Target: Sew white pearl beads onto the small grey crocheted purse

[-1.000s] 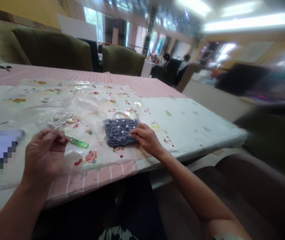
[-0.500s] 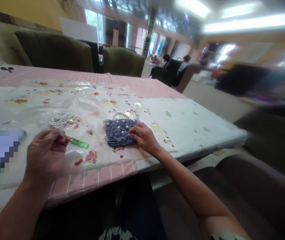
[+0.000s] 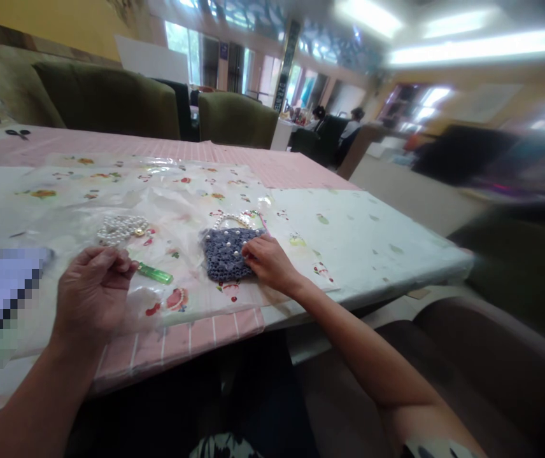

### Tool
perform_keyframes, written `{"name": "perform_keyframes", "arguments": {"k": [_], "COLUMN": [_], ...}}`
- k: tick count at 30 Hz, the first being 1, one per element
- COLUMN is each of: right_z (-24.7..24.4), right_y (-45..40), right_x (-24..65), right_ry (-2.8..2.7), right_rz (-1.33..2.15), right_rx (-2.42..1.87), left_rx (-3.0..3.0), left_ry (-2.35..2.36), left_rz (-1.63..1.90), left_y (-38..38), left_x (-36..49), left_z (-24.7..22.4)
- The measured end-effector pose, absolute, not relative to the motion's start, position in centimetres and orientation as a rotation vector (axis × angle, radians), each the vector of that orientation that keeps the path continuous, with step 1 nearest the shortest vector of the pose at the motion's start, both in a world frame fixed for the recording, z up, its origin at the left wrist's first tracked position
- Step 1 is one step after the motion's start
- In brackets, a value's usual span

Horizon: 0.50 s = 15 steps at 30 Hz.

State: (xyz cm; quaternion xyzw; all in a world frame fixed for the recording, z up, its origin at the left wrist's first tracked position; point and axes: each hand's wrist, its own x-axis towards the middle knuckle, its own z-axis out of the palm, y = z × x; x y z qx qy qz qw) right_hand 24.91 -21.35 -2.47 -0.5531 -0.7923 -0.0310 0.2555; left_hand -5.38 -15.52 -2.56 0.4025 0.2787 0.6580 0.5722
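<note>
A small blue-grey crocheted bag (image 3: pixel 222 257) dotted with white pearl beads lies on the table, its pearl strand handle (image 3: pixel 234 219) at the top edge. My right hand (image 3: pixel 272 264) is over the bag's right side, fingertips pinched together; what they hold, if anything, is too small to make out. My left hand (image 3: pixel 95 292) is raised above the table to the left, thumb and fingers closed in a pinch on something I cannot make out. Just right of its fingertips lies a green translucent lighter-like stick (image 3: pixel 155 273). Behind that hand sits a heap of strung pearls (image 3: pixel 122 229).
A pixelated flat object (image 3: pixel 0 292) lies at the left. Black-handled scissors (image 3: pixel 17 134) rest at the far left of the table. Clear plastic sheeting (image 3: pixel 177 191) with fruit prints covers the middle. Green chairs (image 3: pixel 237 121) stand behind; two people sit far off.
My right hand has shifted slightly left across the bag, its fingers more curled. My left hand keeps its pinch, nearly still. The whole view has drifted a little.
</note>
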Motion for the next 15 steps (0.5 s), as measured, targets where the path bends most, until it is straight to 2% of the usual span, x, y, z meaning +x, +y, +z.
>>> {"name": "perform_keyframes", "arguments": {"k": [15], "right_z": [-1.47], "right_y": [-21.76], "right_x": [25.34], "right_ry": [-1.986], "right_rz": [0.017], "right_rx": [-1.417], "left_rx": [0.861], "left_ry": [0.681], "left_rz": [1.548], "left_y": [-15.81], "left_x": [-5.03], "left_z": [-1.81]}}
